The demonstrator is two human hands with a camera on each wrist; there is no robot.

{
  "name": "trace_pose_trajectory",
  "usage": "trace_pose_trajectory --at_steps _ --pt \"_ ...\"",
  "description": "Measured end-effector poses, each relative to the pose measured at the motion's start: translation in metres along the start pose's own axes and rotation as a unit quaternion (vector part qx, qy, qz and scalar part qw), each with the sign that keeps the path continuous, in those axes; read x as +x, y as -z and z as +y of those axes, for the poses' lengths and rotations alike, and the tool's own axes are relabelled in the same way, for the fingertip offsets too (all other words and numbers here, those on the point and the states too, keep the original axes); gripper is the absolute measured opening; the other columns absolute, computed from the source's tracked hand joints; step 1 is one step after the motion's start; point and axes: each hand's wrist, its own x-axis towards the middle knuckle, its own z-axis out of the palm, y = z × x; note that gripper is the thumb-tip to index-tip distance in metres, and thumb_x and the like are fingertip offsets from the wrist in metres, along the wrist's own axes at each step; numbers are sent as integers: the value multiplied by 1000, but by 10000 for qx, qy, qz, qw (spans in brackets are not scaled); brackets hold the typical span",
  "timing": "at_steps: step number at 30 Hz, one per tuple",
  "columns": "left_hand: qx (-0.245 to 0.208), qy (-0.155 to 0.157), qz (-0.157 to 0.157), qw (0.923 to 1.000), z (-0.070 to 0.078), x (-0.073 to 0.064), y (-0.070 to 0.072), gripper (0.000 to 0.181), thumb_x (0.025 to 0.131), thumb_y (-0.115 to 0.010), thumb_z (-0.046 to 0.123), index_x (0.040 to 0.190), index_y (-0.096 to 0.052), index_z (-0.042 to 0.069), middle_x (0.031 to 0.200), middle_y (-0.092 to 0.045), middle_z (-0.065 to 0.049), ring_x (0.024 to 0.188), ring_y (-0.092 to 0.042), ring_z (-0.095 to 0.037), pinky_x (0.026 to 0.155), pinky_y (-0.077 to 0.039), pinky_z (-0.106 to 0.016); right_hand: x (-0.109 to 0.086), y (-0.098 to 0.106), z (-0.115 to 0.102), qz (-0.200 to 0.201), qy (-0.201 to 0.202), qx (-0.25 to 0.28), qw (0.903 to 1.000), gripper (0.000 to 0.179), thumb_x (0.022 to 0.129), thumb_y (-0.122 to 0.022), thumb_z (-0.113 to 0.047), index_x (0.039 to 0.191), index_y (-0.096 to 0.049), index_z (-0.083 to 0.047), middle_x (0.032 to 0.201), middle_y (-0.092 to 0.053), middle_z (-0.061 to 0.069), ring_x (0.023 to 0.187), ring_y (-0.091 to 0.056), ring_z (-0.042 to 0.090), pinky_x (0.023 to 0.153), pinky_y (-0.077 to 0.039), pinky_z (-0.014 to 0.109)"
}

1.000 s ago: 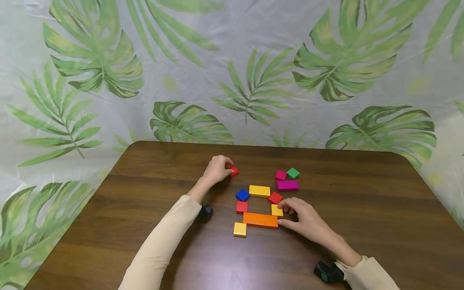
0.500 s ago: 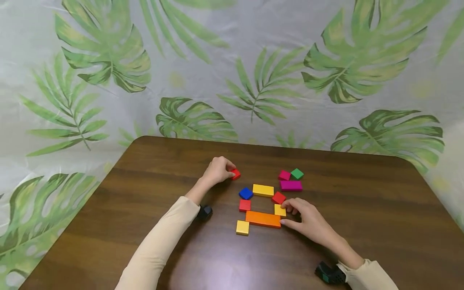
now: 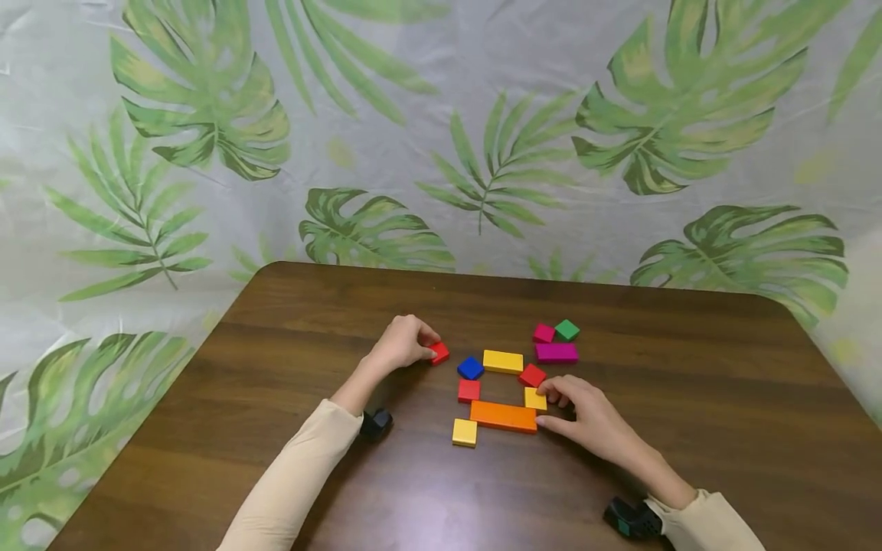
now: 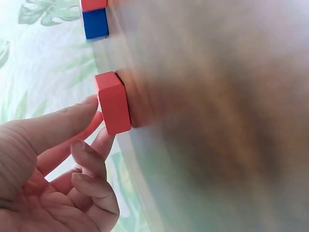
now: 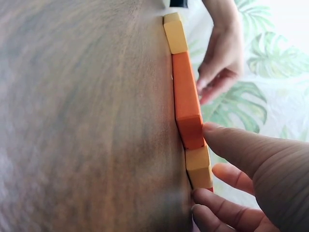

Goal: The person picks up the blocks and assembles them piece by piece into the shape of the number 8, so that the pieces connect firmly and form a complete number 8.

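At the left of the group, my left hand (image 3: 402, 343) pinches a small red block (image 4: 115, 106) between thumb and fingers, low over the table. To its right lies a blue block (image 3: 471, 368), with another red block (image 3: 469, 390) in front of it. My right hand (image 3: 586, 413) has its thumb tip at the right end of a long orange block (image 3: 504, 416). Its index fingertip is at a small yellow block (image 3: 535, 398) that sits against the orange one. A second yellow square block (image 3: 465, 432) lies near the orange block's left end.
A long yellow block (image 3: 503, 362) lies behind the orange one, with a tilted red block (image 3: 532, 375) at its right. Farther back are purple (image 3: 556, 353), magenta (image 3: 543, 334) and green (image 3: 567, 330) blocks. The brown table (image 3: 276, 329) meets a leaf-print curtain behind.
My left hand has brought the red block nearer to me and slightly left, closer to level with the blue block. The right hand keeps its place by the orange and yellow blocks.
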Motion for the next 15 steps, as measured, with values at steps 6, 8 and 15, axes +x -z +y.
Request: trace_pose_trajectory --at_steps 6,8,15 --pt "-23 -58 -46 10000 2 -15 1 24 74 -78 10 98 -74 9 85 -72 -4 79 -61 -15 72 -49 -26 -1 2 1 128 101 -87 9998 30 75 -77 -22 100 -62 -14 88 -58 -6 79 -50 5 70 -47 20" --pt "21 -19 -93 10000 2 -18 2 24 74 -78 10 97 -75 9 86 -72 -3 80 -61 -15 73 -48 -27 -1 1 2 119 107 -65 9999 30 75 -77 -22 100 -62 -14 88 -58 -6 79 -50 5 70 -47 20" --pt "-17 -212 -177 9996 4 -31 2 21 73 -78 10 93 -75 9 85 -72 -3 78 -60 -15 69 -46 -25 -1 0 0 43 112 1 9999 30 77 -77 -25 100 -62 -14 88 -57 -5 79 -49 5 70 -47 20"
